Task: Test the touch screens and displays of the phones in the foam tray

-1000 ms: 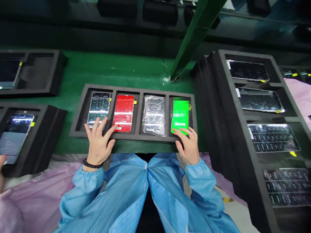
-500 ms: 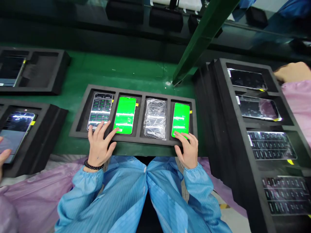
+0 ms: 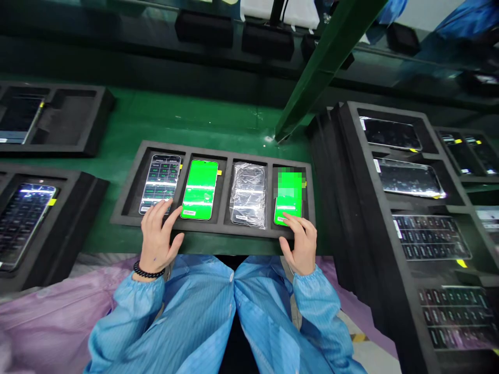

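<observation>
A black foam tray (image 3: 128, 192) with four slots lies on the green belt in front of me. From the left it holds a phone with a grid screen (image 3: 160, 183), a phone with a green screen (image 3: 200, 188), a phone in clear wrap (image 3: 248, 193), and another green-screen phone (image 3: 289, 196). My left hand (image 3: 158, 236) lies spread over the tray's front edge, fingers touching the lower ends of the two left phones. My right hand (image 3: 300, 241) rests flat with fingers apart, fingertips on the bottom of the rightmost phone. Neither hand holds anything.
A tall stack of black foam trays (image 3: 351, 171) with dark phones stands at the right. More trays (image 3: 66, 208) with phones lie at the left and far left. A green post (image 3: 315, 67) slants down to the belt behind the tray. Purple cloth (image 3: 58, 311) lies near me.
The second phone's screen went from red to green. Another person's hands at the left edge and far right have left the view. My hands have hardly moved.
</observation>
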Available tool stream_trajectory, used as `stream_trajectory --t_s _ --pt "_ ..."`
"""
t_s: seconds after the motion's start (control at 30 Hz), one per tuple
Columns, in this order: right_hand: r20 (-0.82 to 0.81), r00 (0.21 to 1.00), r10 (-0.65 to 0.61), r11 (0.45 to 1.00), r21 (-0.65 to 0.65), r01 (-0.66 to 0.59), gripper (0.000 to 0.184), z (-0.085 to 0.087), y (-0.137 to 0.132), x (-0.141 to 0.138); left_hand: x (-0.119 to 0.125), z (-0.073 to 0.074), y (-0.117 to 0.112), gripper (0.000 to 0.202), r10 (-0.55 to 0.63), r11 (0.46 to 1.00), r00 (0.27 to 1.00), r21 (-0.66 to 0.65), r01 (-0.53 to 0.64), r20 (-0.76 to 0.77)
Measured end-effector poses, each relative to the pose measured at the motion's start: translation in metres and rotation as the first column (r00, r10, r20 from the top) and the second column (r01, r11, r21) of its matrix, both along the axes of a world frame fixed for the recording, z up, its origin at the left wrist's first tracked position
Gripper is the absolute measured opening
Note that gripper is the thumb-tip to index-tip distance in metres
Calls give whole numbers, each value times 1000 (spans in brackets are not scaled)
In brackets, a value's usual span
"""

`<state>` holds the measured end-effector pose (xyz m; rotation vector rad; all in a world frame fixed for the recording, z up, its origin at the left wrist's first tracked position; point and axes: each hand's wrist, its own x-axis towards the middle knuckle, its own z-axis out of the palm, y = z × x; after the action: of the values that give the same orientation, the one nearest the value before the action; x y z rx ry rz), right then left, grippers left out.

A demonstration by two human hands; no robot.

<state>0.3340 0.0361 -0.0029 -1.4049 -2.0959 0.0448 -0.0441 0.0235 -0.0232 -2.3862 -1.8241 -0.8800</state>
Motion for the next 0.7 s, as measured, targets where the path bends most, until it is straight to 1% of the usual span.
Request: stream_trajectory --t_s 0.1,0.23,0.37,0.43,0.5,0.57,0.63,0.7 --pt "-11 1000 -3 1000 5 3 46 -1 0 1 0 1 1 60 -8 1000 1000 6 8 2" --pt "4 1000 14 999 -43 -14 46 -2 0 1 -1 -1 1 52 -22 1000 999 -22 21 -45" --pt "-40 999 -12 1000 -16 11 46 -1 -2 0 0 -2 -1 59 -1 1000 1000 -6 1 14" --pt "-70 998 -4 999 -38 1 42 2 -3 0 1 1 0 58 -4 1000 999 -11 4 42" --pt "-118 993 23 995 -94 -34 34 7 1 3 2 10 7 56 -9 999 996 -33 12 89" --pt "-167 986 21 991 -129 -43 30 14 11 9 4 25 22 53 -25 998 991 -58 33 130" --pt "-181 983 -18 993 -121 -4 30 23 26 16 8 43 45 51 -57 995 992 -77 66 113" --pt "-181 982 -60 994 -97 43 34 32 41 22 13 60 74 52 -66 993 995 -98 73 75"
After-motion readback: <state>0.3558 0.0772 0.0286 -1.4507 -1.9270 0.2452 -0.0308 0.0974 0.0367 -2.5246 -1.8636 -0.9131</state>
